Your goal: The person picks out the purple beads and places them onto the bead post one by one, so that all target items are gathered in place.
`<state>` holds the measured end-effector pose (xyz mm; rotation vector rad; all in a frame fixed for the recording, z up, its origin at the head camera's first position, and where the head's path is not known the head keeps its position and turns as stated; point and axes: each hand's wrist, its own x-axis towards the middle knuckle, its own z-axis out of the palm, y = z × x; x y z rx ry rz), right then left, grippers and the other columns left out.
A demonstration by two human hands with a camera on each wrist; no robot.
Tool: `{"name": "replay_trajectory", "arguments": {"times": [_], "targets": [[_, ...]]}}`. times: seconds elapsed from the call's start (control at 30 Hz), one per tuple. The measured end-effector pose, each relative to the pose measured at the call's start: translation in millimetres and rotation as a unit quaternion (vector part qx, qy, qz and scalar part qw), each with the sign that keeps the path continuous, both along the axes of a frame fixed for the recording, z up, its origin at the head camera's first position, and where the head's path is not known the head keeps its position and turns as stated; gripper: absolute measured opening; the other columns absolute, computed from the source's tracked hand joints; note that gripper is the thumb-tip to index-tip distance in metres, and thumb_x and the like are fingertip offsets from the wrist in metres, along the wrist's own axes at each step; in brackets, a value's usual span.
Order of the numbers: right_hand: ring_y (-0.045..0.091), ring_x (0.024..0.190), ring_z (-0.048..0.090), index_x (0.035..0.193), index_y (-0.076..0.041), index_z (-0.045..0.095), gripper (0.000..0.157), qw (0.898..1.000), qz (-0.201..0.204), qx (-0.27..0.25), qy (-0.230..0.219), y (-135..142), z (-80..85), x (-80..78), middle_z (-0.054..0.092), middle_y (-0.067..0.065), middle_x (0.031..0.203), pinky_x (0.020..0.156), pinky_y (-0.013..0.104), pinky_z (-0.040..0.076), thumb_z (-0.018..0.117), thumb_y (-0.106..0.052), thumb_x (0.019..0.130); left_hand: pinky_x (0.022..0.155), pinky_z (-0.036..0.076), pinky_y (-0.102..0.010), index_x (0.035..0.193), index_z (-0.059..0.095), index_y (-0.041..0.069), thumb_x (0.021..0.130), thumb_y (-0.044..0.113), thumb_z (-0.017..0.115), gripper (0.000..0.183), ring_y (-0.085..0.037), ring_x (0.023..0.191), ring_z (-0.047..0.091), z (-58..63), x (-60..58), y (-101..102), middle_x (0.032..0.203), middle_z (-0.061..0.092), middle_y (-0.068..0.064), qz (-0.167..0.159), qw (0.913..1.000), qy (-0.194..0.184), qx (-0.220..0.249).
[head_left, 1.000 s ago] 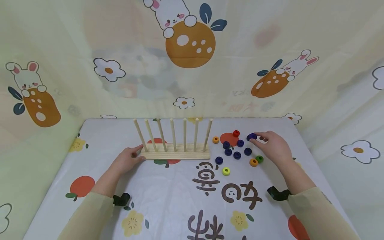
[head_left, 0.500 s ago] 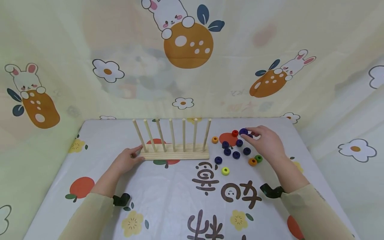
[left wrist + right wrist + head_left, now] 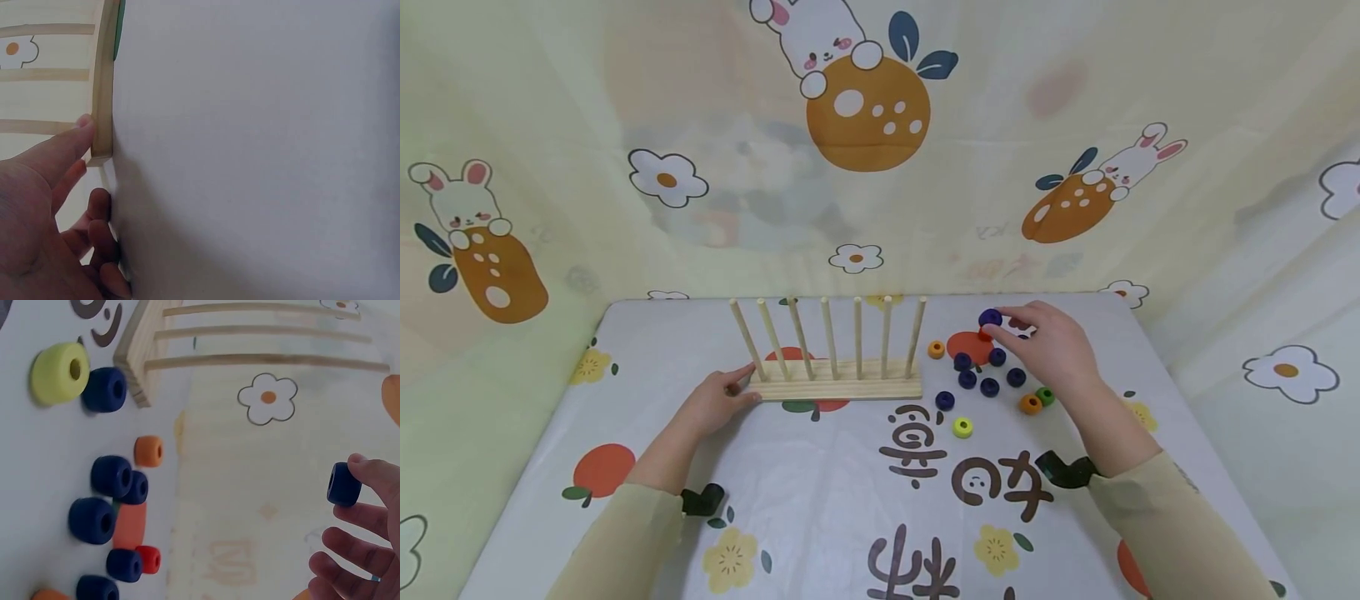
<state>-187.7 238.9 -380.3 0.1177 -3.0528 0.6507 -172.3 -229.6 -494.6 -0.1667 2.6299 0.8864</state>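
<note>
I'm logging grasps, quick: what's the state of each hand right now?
Left hand: holding one end of the wooden peg rack.
Right hand: pinching a dark blue bead in the air.

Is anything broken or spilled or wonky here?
Nothing looks broken or spilled. The beads lie scattered beside the rack, and the right hand holds a blue one. The end pegs look wonky in the head view, leaning outward, but both wrist views show pegs nearly parallel, so that's probably just the camera.
</note>
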Motion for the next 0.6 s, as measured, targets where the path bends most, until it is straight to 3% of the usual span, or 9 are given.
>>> {"name": "replay_trajectory", "arguments": {"times": [0.6], "targets": [[0.030, 0.100, 0.057, 0.131, -0.013, 0.066, 0.055, 0.996, 0.031, -0.043, 0.076, -34, 22.5, 5.1, 0.066, 0.010, 0.110, 0.084, 0.046, 0.048, 0.066, -0.051, 0.092, 0.084, 0.042, -0.046, 0.153, 0.038, 0.017, 0.094, 0.032, 0.069, 0.068, -0.033, 0.101, 0.047, 0.9, 0.1, 0, 0.115, 0.049, -0.020, -0.006, 1.0000, 0.001, 0.001]]}}
